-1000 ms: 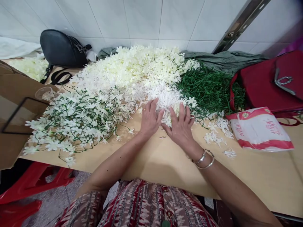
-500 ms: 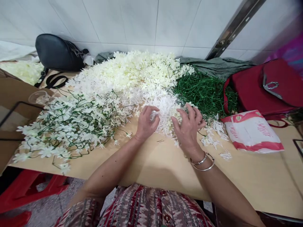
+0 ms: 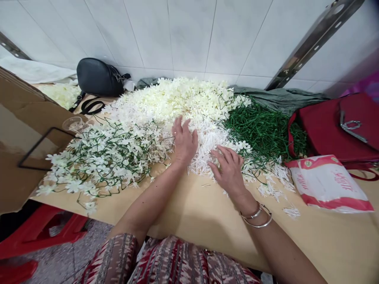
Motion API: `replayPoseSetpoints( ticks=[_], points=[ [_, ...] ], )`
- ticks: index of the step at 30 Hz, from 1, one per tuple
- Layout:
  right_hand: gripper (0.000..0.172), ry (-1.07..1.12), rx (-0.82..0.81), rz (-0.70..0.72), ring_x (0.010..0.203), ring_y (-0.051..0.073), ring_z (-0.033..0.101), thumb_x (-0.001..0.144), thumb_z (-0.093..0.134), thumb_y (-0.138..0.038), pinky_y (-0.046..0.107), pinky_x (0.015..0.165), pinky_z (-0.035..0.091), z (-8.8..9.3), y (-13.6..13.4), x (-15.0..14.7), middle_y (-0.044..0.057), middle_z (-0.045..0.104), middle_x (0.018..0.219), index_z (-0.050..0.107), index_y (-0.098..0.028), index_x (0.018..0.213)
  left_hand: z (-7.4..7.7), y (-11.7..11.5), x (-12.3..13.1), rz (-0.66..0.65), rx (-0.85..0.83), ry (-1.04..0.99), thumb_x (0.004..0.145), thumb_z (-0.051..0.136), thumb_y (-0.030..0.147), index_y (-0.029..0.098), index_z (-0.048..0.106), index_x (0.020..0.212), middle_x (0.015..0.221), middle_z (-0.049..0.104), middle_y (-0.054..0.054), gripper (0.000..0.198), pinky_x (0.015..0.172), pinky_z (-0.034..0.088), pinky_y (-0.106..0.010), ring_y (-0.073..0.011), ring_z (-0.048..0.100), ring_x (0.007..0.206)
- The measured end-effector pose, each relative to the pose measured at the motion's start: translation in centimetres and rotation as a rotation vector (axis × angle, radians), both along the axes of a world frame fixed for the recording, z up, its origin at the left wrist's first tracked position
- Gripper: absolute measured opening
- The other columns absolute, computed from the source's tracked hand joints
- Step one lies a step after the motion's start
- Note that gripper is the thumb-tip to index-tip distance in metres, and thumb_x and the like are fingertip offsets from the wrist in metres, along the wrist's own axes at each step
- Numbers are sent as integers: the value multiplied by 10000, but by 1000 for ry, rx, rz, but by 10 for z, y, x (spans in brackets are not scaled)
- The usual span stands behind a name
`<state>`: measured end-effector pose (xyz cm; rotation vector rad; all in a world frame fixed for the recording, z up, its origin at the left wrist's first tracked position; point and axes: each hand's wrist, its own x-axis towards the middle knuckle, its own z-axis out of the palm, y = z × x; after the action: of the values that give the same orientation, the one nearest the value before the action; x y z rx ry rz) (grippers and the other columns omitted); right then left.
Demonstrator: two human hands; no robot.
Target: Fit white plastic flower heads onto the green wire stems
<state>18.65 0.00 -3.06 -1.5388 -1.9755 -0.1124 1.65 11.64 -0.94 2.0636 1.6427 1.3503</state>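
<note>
A big heap of loose cream-white artificial blossoms [image 3: 180, 100] covers the back of the tan table [image 3: 325, 240]. My left hand [image 3: 184, 142] lies flat and open on the heap's near edge, fingers stretched into the small white pieces. My right hand [image 3: 228, 170] rests beside it, palm down with fingers spread, on thin white flower pieces [image 3: 207, 152] at the table's middle. Two bangles ring my right wrist. Neither hand visibly holds anything.
Green wire stems [image 3: 260, 132] pile up right of the blossoms. Finished flower sprays on green stems [image 3: 100, 157] lie at the left. A black bag [image 3: 99, 77], a red bag [image 3: 337, 122], a red-and-white packet [image 3: 328, 185], cardboard [image 3: 20, 134] and a red stool [image 3: 44, 230] surround the area.
Both hands were curled, pinching small white pieces half a second ago; now they lie flat and open. My left hand has moved farther up into the heap.
</note>
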Motion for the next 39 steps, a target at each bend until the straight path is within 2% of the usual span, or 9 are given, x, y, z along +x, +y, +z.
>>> replayPoseSetpoints(
  ticks=[3,6,9,12,17,22,27,33,39],
  points=[
    [322,-32,6,-11,1372,336,550,1085,556,-378,512,1086,370,0,0,0,153,660,1512,700,-205,1315,-1,14,-7,205,-113,81,942,711,304,117,368,1593,1775,133,-302,760,1327,87,-703,-466,27,1687],
    [299,-37,6,-18,1369,335,549,1081,564,-376,503,1077,369,0,2,-2,149,668,1502,720,-211,1275,10,22,-12,320,-259,162,923,750,360,113,276,1654,1781,99,-316,906,1313,196,-676,-485,121,1673],
    [281,-17,8,-26,1351,336,557,1071,576,-377,496,1063,365,-1,5,-4,144,679,1487,735,-229,1250,23,31,-14,324,-386,227,967,701,377,126,264,1677,1696,360,-297,870,1272,358,-564,-431,399,1580],
    [283,-2,11,-19,1345,339,554,1071,568,-374,502,1066,349,-2,7,-4,144,683,1479,734,-237,1255,32,39,-12,250,-437,224,945,709,289,159,535,1534,1395,686,-220,628,1146,504,-482,-392,628,1368],
    [248,81,19,-17,1332,344,555,1045,586,-354,520,1079,352,-5,8,-3,154,690,1451,724,-235,1213,30,19,-2,15,-384,170,932,707,259,245,739,1244,1121,816,-63,314,961,599,-375,-275,767,1063],
    [130,176,6,-63,1302,361,568,956,583,-228,559,1078,409,-12,11,3,189,681,1409,687,-197,1028,28,-39,-1,-316,-226,175,906,722,189,268,724,1292,1320,771,-39,393,1102,518,-377,-237,708,1228],
    [320,309,52,-97,1286,342,606,827,543,-118,569,1091,472,-15,14,12,204,675,1365,652,-180,1121,24,-78,-10,-553,19,335,943,684,249,253,734,1240,1406,721,-74,301,1131,422,-482,-293,620,1342],
    [224,459,166,-120,1229,287,670,878,519,-150,544,1082,540,-3,13,23,154,693,1256,631,-226,1056,10,-86,-11,-643,94,375,969,680,636,252,775,1035,1402,727,-80,402,1330,132,-576,-323,554,1444],
    [139,539,256,-153,1211,279,684,973,551,-230,553,1099,532,20,7,31,147,705,1232,656,-231,1064,5,-80,-14,-522,108,333,964,707,605,273,822,968,1491,657,-93,351,1364,5,-599,-328,481,1531]
  ],
)
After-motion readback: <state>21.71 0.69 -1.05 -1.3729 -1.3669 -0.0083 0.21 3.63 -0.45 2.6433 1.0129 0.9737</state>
